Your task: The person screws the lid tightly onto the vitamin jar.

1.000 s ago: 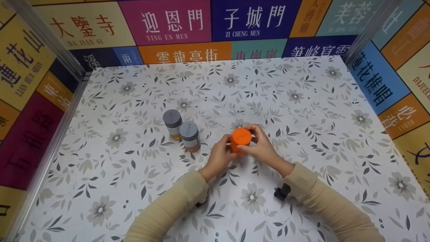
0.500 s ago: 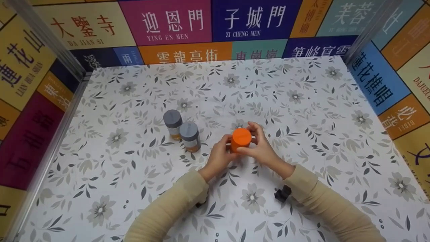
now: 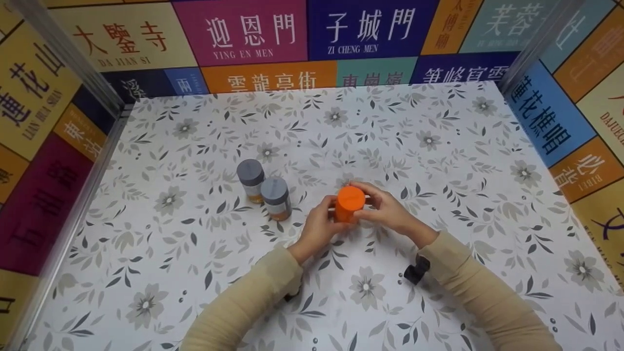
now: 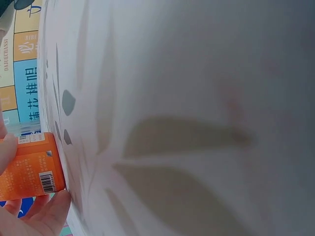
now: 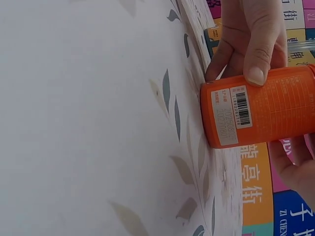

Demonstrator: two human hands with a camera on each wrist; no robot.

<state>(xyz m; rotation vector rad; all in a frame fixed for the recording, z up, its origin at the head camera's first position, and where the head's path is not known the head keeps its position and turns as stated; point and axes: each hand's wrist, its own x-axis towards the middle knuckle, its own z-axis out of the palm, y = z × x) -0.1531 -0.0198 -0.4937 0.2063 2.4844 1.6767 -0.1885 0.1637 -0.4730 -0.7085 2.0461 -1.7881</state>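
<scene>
An orange bottle (image 3: 347, 209) with an orange round cap (image 3: 351, 197) is held upright between the two hands, its base right at the tabletop. A white label with a barcode (image 5: 242, 109) shows near its base in the right wrist view. My left hand (image 3: 319, 225) grips the bottle low on its left side, with the thumb in front. My right hand (image 3: 390, 210) is on the other side, thumb and fingers curved around the upper part; some of its fingers are hidden behind the bottle.
Two bottles with grey caps, a rear one (image 3: 250, 176) and a front one (image 3: 276, 195), stand close together left of the hands. Colourful panels with Chinese writing (image 3: 243, 34) border the table (image 3: 312, 131), which has a floral cover. A black wrist camera (image 3: 417, 271) hangs under the right sleeve.
My right hand's fingers first lifted and rounded the bottle, then the hand shifted right, turning at the wrist with the thumb drawn back. The left hand and grey-capped bottles stay put.
</scene>
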